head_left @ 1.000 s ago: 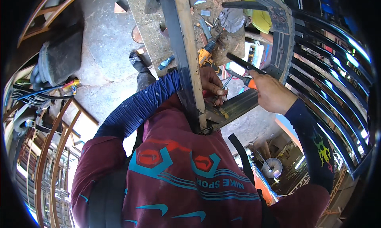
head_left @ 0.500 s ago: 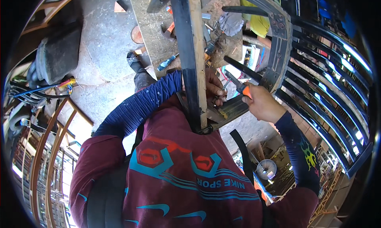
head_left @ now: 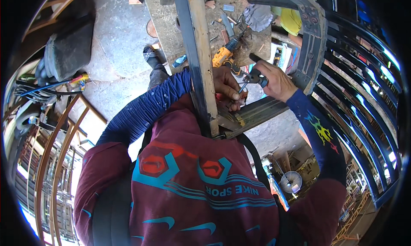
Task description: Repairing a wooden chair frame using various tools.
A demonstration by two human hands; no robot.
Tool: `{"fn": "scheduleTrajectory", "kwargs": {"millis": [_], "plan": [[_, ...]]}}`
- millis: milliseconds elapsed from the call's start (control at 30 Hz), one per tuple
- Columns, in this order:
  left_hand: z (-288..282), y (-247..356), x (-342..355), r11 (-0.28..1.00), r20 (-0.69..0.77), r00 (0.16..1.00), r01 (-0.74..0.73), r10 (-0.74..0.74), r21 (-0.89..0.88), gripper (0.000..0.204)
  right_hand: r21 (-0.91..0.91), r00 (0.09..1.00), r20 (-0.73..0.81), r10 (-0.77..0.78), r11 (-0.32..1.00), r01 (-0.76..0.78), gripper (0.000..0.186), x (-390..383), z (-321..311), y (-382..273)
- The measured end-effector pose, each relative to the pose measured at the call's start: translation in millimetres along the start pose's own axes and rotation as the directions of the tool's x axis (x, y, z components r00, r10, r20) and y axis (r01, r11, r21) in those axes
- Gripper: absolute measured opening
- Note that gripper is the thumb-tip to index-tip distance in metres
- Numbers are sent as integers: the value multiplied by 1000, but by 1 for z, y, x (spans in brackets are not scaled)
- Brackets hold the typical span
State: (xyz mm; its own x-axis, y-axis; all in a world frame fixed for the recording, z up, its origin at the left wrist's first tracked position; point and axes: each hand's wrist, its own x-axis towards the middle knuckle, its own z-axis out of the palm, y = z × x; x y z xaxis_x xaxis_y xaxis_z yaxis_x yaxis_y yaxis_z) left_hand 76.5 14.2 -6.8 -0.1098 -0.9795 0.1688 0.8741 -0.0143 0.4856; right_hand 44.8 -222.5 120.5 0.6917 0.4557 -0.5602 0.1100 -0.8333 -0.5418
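Note:
My left hand [head_left: 225,85] reaches behind an upright wooden post [head_left: 201,66], black on one face and bare on another. Its fingers are closed on a thin metal rod [head_left: 243,87], held at a slant above the frame's lower rail [head_left: 259,114]. To the right, my right hand [head_left: 278,81] is wrapped round a dark grey tool [head_left: 255,76], its kind partly hidden by the fingers. That tool is close to the rod's upper end; whether they touch is unclear. A black wooden spindle [head_left: 253,57] shows beside the right hand.
A yellow cordless drill [head_left: 222,56], a grey rag [head_left: 259,18] and small tools lie on a worn board [head_left: 167,44]. Black slats [head_left: 359,96] run along the right. Part of another person in yellow clothing [head_left: 291,25] is beyond the frame. A fan [head_left: 291,181] stands lower right.
My right hand has moved up and turned, bringing its tool toward the rod in my left hand. The tool's orange grip is now hidden. The view has shifted slightly, showing more of the drill.

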Motion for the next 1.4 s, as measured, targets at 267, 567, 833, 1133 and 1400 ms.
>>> {"fn": "scheduleTrajectory", "kwargs": {"millis": [267, 567, 833, 1133, 1400], "plan": [[2, -1, 8, 992, 139, 987, -65, 80, -110, 29, 69, 897, -225, -382, 912, 405, 57, 44, 30, 35], [12, -19, 3, 960, 21, 996, -79, 88, -267, 29, -12, 480, 710, 515, 690, -723, 39, 33, -102, -43], [11, -11, 5, 976, 72, 980, -177, 188, -128, 24, -371, 946, 319, 67, 927, 60, 62, 41, -114, -49], [7, -18, 5, 989, 38, 993, -106, 111, -107, 30, -624, 908, 417, 39, 739, 254, 51, 67, -129, -75], [5, -18, 7, 988, 72, 989, -126, 132, -90, 29, -626, 887, 461, -25, 700, 345, 48, 72, -136, -83]]}}
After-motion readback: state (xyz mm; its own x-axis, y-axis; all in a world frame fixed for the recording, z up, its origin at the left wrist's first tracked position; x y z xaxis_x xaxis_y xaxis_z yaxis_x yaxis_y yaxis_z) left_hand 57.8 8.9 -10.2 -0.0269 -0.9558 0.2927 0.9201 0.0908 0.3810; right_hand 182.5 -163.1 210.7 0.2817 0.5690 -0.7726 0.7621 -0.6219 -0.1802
